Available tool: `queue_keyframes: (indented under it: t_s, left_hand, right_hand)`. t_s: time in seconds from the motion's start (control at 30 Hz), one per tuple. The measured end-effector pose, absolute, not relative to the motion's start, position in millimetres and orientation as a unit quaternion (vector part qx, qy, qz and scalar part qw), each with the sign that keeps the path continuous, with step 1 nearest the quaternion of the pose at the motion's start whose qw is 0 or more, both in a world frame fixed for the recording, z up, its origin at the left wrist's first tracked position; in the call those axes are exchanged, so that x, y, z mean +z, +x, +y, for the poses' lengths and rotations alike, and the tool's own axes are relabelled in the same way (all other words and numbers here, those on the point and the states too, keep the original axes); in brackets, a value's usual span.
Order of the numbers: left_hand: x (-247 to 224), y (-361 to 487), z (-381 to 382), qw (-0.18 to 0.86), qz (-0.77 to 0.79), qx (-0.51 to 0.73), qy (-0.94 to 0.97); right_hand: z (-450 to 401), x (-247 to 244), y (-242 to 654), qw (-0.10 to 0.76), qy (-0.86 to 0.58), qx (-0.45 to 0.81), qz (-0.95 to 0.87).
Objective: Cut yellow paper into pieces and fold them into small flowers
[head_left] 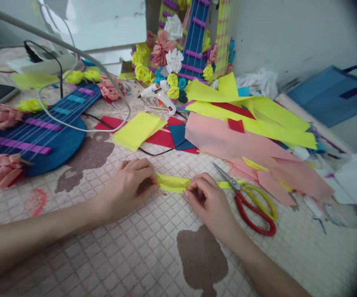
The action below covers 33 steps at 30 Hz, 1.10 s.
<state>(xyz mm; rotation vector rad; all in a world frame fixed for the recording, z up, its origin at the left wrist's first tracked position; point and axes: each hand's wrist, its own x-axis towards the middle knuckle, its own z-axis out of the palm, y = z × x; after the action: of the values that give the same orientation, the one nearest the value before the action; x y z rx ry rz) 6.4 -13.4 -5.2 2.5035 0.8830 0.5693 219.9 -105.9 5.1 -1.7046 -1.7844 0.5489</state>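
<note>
Head view: pinching yellow strip (172,184) with left hand (132,181) and right hand (209,201), could tear it by overpulling or bump nearby scissors (236,185).

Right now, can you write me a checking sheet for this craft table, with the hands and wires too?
Surface: quilted cloth with dark patches.
Job's things: yellow strip; scissors beside the right hand.
Clutter: yellow sheets and pink sheets heaped behind the scissors.
Hands: left hand and right hand both pinch the strip.
Cables: white cable loops across the blue guitar; black cord curves behind the hands.
Surroundings: blue bag at the right; flower-decked guitars at the back.
</note>
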Motion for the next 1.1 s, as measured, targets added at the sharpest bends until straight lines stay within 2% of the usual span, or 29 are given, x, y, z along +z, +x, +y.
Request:
queue_keyframes:
  t_s: [1.1]
  left_hand:
    - [3.2, 14.1, -13.6, 0.223, 0.359, 0.181, 0.888]
  right_hand:
    - [-104.7, -0.2, 214.9, 0.273, -0.665, 0.148, -0.679]
